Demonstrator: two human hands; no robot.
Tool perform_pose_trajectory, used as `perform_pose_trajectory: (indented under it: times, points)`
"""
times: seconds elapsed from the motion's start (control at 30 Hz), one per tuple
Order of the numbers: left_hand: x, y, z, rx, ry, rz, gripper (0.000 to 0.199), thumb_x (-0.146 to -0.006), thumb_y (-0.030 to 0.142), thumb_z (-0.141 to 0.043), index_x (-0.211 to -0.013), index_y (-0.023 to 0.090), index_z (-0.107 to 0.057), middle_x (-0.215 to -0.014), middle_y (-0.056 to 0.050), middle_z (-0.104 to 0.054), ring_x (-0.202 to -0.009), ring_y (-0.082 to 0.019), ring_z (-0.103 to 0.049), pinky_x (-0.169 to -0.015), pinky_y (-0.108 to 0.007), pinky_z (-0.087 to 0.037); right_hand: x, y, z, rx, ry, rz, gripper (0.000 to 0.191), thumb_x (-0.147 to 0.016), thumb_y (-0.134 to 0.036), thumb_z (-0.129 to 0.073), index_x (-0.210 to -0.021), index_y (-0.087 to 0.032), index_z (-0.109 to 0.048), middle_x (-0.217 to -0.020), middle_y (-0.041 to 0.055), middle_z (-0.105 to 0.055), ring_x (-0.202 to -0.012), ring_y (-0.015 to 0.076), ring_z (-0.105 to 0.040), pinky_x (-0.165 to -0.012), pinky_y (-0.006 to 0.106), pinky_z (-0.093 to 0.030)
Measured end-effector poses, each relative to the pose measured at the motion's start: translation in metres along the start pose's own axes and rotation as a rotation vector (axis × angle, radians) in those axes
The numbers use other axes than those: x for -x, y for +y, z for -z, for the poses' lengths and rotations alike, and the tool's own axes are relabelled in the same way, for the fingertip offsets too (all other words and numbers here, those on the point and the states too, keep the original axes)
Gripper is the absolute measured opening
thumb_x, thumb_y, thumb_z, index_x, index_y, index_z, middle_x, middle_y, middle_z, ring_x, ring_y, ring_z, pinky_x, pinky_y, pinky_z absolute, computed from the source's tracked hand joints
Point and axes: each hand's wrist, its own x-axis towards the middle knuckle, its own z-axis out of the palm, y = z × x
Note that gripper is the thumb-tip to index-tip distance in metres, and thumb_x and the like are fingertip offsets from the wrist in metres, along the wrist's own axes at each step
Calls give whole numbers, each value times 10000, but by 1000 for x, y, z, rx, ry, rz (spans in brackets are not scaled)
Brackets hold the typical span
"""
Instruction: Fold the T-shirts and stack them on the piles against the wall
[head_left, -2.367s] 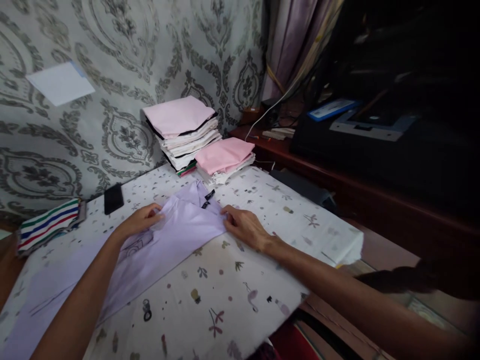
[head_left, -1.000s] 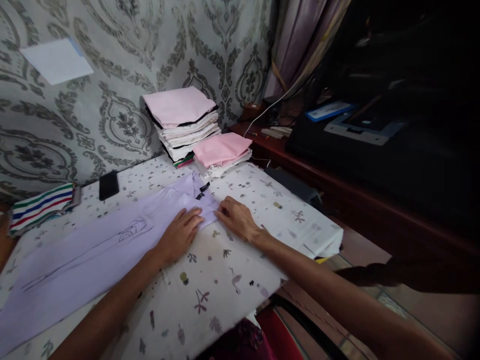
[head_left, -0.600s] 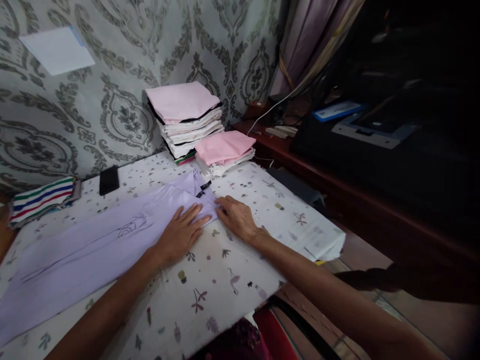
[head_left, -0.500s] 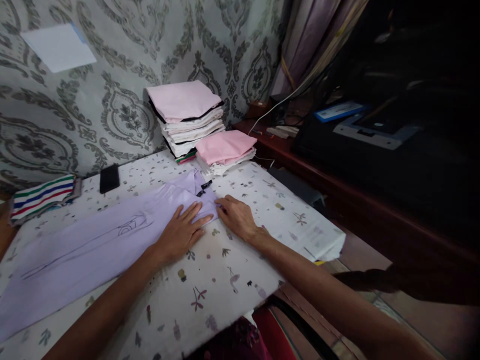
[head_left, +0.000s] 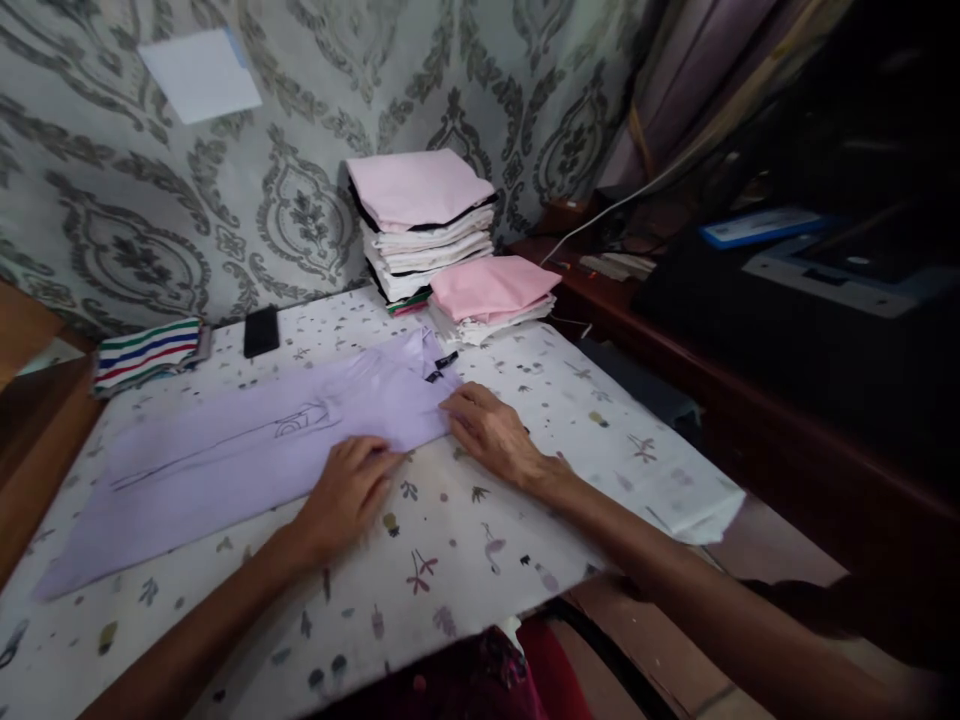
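A lavender T-shirt (head_left: pixel 247 440) lies folded lengthwise on the patterned tablecloth, a dark line drawing along its middle and black labels at the collar. At its near edge, my left hand (head_left: pixel 346 497) has bent, closed fingers, with the thumb and index finger at the fabric; the hand partly covers what they grip. My right hand (head_left: pixel 491 432) pinches the shirt's right end just below the labels, its fingers curled together.
Behind the shirt stand a tall stack of folded clothes (head_left: pixel 420 195) and a lower pile topped with pink cloth (head_left: pixel 495 285). A black phone (head_left: pixel 261 332) and striped folded cloth (head_left: pixel 150 352) lie at the back left. The tablecloth (head_left: pixel 600 470) reaches the right edge, beside dark red furniture (head_left: pixel 787 430).
My left hand has slid from lying spread on the shirt to its near edge, its fingers now bent. My right hand stays at the shirt's end. The view has turned left.
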Motion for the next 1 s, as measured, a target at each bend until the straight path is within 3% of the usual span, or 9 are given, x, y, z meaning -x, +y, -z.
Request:
perform_pose_trajectory:
  times: [0.1,0.17,0.3,0.4,0.6,0.73,0.87,1.0]
  points:
    - [17,2,1,27,-63,-23,319,-980,255,-413,-1219,223,-622,-1199,-109,-604,-1103,-241,-550,-960,-429,-464,-9,-3,-5,50,-81,8,224,-922,-203,-484,-1070,-179,-650,-1109,122,-599,-1033,245,-583,-899,384,-520]
    - [24,-9,8,41,-48,31,327,-988,274,-398,-1235,230,-607,-1241,-111,-592,-1149,-236,-540,-992,-412,-458,-15,-5,-9,79,-107,-12,215,-917,-207,-489,-1053,-172,-652,-1115,133,-598,-1034,259,-580,-908,405,-519]
    - [33,-55,33,15,69,247,328,-973,298,-388,-1205,212,-604,-1200,-118,-600,-1153,-249,-541,-1011,-423,-453,-33,-17,-17,83,-95,34,234,-910,-169,-471,-1026,-177,-674,-1120,136,-615,-1061,278,-572,-930,438,-507]
    - [32,-86,49,-6,93,382,305,-949,342,-427,-1137,191,-614,-1087,-107,-624,-1074,-254,-567,-974,-427,-453,-53,-38,-28,55,-131,109,247,-920,-160,-474,-1043,-172,-687,-1132,131,-624,-1084,271,-571,-966,434,-486]
    - [10,-105,56,64,-119,451,221,-885,383,-520,-915,195,-633,-756,-9,-615,-724,-187,-555,-677,-298,-391,-89,-79,-67,40,-256,188,322,-962,-227,-499,-1243,-142,-630,-1358,173,-566,-1256,280,-513,-1045,449,-425]
    - [8,-112,65,154,-187,460,251,-868,413,-522,-795,187,-601,-675,20,-557,-655,-154,-499,-611,-270,-331,-93,-88,-93,94,-295,218,426,-986,-282,-480,-1393,-167,-528,-1488,177,-471,-1391,286,-412,-1110,489,-357]
    - [33,-128,90,164,-276,506,279,-832,470,-556,-804,196,-600,-701,23,-574,-670,-155,-509,-614,-262,-337,-88,-83,-109,156,-258,246,474,-1000,-357,-447,-1441,-186,-480,-1515,175,-448,-1419,290,-389,-1125,516,-341]
    - [81,-153,122,132,-288,578,297,-796,499,-568,-851,210,-605,-768,13,-608,-716,-169,-524,-640,-257,-355,-87,-76,-117,175,-210,283,481,-1007,-381,-412,-1447,-199,-476,-1511,161,-461,-1408,279,-412,-1123,507,-359]
